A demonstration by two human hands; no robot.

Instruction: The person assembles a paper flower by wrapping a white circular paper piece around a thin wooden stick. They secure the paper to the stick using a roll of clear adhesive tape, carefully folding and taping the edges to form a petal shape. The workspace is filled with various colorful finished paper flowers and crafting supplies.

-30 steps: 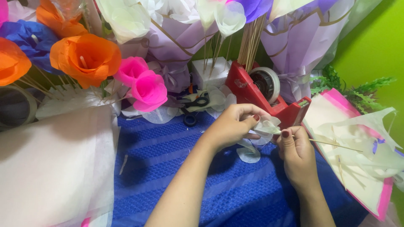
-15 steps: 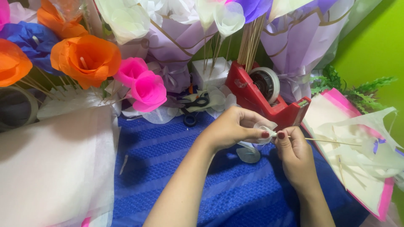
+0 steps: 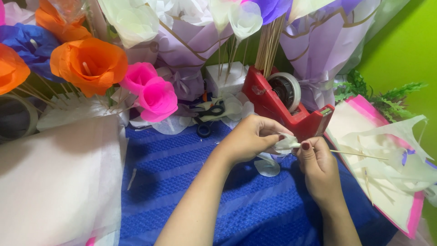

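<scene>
Since the earlier frames, both hands have drawn closer together and shifted slightly toward the red tape dispenser (image 3: 291,107), while the flowers and tools around them lie as before. Now the left hand (image 3: 248,139) closes its fingers around a small white paper petal (image 3: 286,143), pressing it against the tip of a thin wooden stick (image 3: 359,155). The right hand (image 3: 318,168) pinches the same stick between thumb and forefinger just beside the petal, so the stick stays level and steady, its far end over the pink-edged paper (image 3: 387,191). Both grips are narrow and holding. A second loose petal (image 3: 267,167) lies on the blue cloth (image 3: 182,182) of the bench, just under the hands. Black scissors (image 3: 207,118) rest near the pink paper flowers (image 3: 152,91), within easy reach.
</scene>
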